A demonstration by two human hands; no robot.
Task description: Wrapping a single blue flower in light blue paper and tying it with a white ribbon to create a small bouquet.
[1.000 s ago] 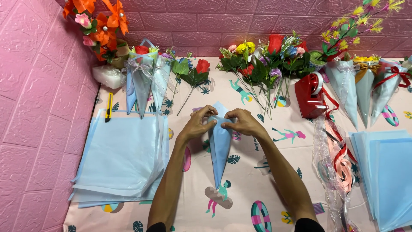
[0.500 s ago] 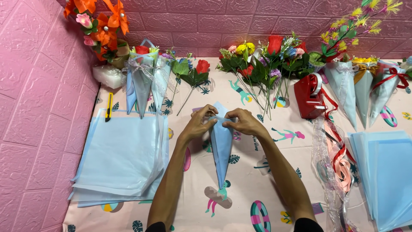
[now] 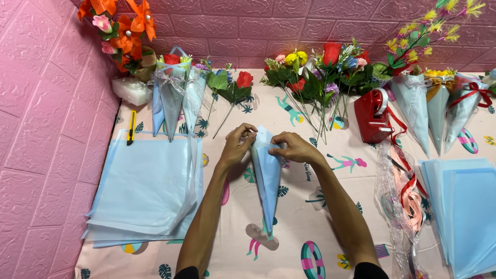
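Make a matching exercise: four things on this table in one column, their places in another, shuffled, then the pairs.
1. blue cone
2. tape dispenser
3. cutter
4. sheet stack

a. right of the loose flowers
b. between left hand and right hand
c. left part of the table, near the wall
d. just above the stack's top edge

Pairs: 1-b, 2-a, 3-d, 4-c

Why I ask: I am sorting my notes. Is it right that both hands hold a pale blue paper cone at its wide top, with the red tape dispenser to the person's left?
Not quite. In the head view both hands, left hand and right hand, do hold the pale blue paper cone at its wide top, but the red tape dispenser stands to the person's right.
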